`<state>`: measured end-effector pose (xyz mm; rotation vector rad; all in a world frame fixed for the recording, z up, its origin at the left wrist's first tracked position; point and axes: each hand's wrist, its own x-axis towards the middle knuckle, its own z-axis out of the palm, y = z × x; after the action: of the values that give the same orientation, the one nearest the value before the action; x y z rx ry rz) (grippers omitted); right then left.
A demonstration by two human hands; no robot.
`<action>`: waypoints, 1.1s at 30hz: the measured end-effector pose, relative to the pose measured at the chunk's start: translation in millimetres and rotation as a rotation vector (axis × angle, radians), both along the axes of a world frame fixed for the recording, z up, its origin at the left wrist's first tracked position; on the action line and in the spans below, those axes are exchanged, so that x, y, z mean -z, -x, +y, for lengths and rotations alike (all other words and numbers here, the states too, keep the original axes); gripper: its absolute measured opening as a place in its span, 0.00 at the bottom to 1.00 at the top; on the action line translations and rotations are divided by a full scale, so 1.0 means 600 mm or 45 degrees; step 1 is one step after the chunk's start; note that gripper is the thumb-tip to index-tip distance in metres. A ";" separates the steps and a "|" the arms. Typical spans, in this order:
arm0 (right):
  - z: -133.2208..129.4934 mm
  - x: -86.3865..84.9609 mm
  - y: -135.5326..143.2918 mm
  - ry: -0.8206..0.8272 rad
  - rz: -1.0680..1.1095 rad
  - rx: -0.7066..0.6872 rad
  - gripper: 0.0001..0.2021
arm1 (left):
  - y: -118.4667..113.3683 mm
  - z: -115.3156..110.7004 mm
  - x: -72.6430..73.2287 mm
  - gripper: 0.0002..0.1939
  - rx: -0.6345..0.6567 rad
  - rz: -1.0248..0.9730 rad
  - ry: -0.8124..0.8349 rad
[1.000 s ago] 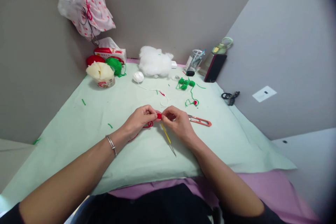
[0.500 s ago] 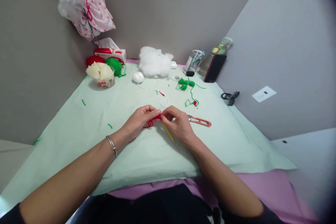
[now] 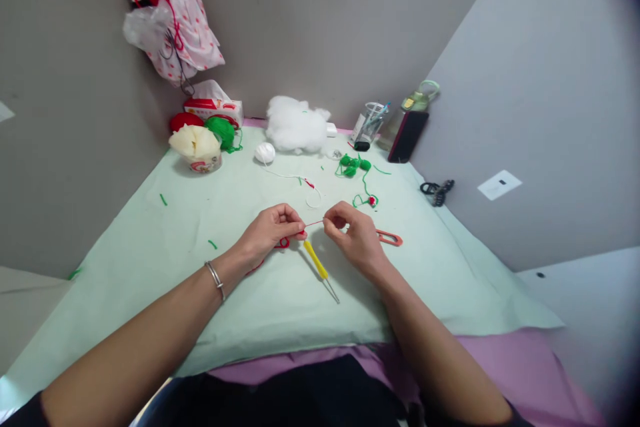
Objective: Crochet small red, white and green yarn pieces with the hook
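Observation:
My left hand (image 3: 273,230) is closed in a pinch on a small red yarn piece (image 3: 302,233), mostly hidden by the fingers. Loops of red yarn hang beneath the palm and trail over the cloth. From that piece a thin red strand (image 3: 314,223) runs taut to my right hand (image 3: 353,230), whose thumb and index finger grip its other end. Whether a needle is in the right fingers I cannot tell. Between the hands, a crochet hook with a yellow handle (image 3: 316,260) lies on the cloth. Orange thread snips (image 3: 389,237) are partly covered by my right hand.
White stuffing (image 3: 296,125) and a white yarn ball (image 3: 265,153) lie at the back. Green yarn pieces (image 3: 351,165) are at back right, near a phone (image 3: 409,137) and a clear cup (image 3: 370,121). A tub (image 3: 203,163), green yarn (image 3: 220,132) and tissue box (image 3: 215,110) stand back left.
My right hand has moved right, away from my left, drawing the red strand out between them. More of the crochet hook's yellow handle shows now, and less of the snips.

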<state>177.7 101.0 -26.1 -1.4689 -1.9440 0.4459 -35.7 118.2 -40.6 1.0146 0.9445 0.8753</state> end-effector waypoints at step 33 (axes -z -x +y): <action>0.013 -0.021 0.021 0.711 0.262 -0.326 0.29 | 0.003 -0.003 -0.005 0.19 -0.007 -0.200 0.086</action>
<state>165.1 108.7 -13.5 -1.4202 -1.9310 1.2869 -37.5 116.3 -37.4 0.8730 0.8389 0.9085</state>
